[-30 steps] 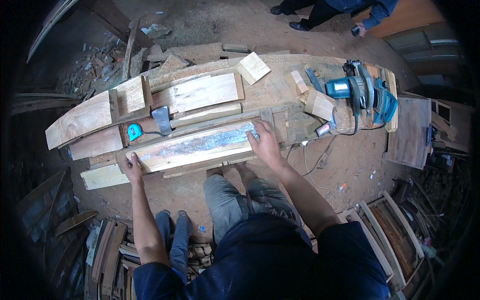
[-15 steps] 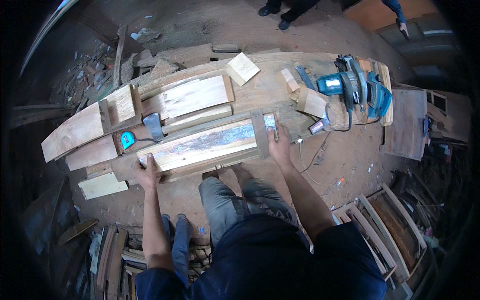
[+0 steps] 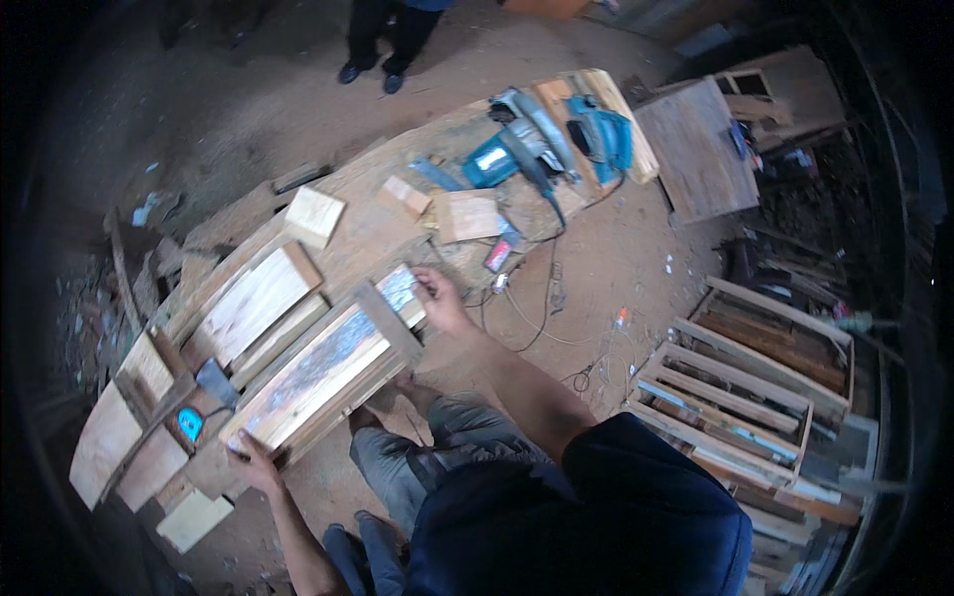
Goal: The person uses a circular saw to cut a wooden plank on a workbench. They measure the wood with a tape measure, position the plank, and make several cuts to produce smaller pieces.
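My left hand (image 3: 253,457) grips the near-left end of a long pale board (image 3: 308,377), which has a mottled silvery strip along its face. My right hand (image 3: 437,298) is closed on the board's far-right end, just past a darker wooden crosspiece (image 3: 383,323) lying across it. Left of the board are a grey metal blade (image 3: 217,382), a teal tape measure (image 3: 189,424) and offcuts (image 3: 248,308). Beyond my right hand lie a small red box (image 3: 499,253) and more wood blocks (image 3: 467,217) on the plank bench (image 3: 358,209).
A circular saw (image 3: 497,159) and blue planer (image 3: 606,139) rest at the bench's right end, beside a panel (image 3: 701,149). Cords (image 3: 542,318) trail on the floor, wooden frames (image 3: 745,397) stand at right. A person's dark-trousered legs (image 3: 393,40) are beyond the bench; blue-trousered legs (image 3: 373,546) show beside me.
The board has slid rightward under the crosspiece, both hands moving with it. The view has since swung to the right, so the bench runs diagonally. The person beyond has shifted stance.
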Available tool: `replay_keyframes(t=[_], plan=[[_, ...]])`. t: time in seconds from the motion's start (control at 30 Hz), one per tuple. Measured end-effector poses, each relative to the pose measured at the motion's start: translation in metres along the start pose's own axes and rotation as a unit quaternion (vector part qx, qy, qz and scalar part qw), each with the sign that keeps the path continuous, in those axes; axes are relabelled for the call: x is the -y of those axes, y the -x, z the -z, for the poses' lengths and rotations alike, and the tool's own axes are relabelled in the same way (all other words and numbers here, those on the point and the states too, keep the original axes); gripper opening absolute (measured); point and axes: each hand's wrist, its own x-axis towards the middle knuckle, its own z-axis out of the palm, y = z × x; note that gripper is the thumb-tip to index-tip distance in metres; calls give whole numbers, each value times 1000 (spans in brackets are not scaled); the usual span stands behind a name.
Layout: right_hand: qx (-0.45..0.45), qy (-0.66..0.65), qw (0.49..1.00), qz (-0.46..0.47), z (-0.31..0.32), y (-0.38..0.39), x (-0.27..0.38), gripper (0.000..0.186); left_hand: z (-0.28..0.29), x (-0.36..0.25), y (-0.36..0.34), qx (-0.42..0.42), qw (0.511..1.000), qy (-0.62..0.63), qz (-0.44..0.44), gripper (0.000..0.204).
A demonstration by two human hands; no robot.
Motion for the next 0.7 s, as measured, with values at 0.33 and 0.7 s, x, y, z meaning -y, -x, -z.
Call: replay_keyframes(t=[0.33, 0.7], plan=[[329, 500, 770, 218, 28, -6, 105, 105, -13, 6, -2, -42, 972, -227, -44, 86], [344, 551, 678, 345, 23, -34, 87, 114, -38, -98, 6, 119, 858, -264, -424, 119]])
